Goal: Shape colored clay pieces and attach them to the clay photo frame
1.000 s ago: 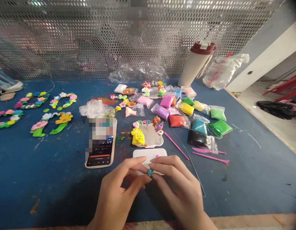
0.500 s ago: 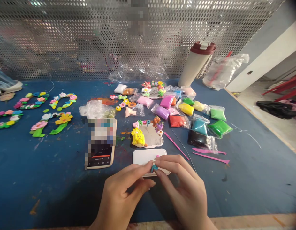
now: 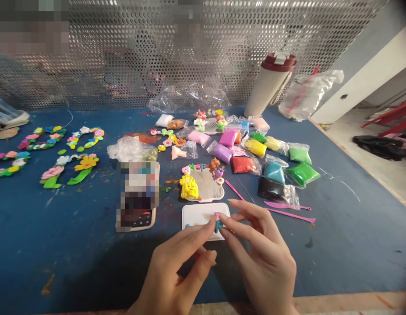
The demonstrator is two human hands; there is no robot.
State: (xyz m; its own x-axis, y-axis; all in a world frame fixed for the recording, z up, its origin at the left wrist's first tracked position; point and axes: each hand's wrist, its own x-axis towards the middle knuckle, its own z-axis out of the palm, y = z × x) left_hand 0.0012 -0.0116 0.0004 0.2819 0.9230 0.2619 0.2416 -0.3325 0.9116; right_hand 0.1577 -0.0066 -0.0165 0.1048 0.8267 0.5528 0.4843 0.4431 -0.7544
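- One blue piece (image 3: 218,225) is at the right part of the white board (image 3: 198,212), beside one pink bit (image 3: 217,215); whether it touches the board cannot be told.
- The right hand (image 3: 268,247) pinches the blue piece between thumb and forefinger.
- The left hand (image 3: 174,258) has its forefinger against or just beside the blue piece, the thumb spread well away; it clasps nothing visible.
- One smaller blue bit (image 3: 188,225) lies at the board's left edge.
- Both hands stand in front of the board, covering much of its near side.
- Two mirrors: one (image 3: 207,183) just beyond the board, another (image 3: 213,127) farther beyond it.
- Three pink tools (image 3: 234,190) lie right of the board.
- One phone (image 3: 145,218) lies left of the board.
- Clay packets (image 3: 243,165), over a dozen, overlap beyond and right of the board, too jumbled for an exact count.
- Four wreaths (image 3: 86,163) lie well left of the board.
- One tumbler (image 3: 263,89) and one bag with a straw (image 3: 303,103) stand beyond the board, rightward.
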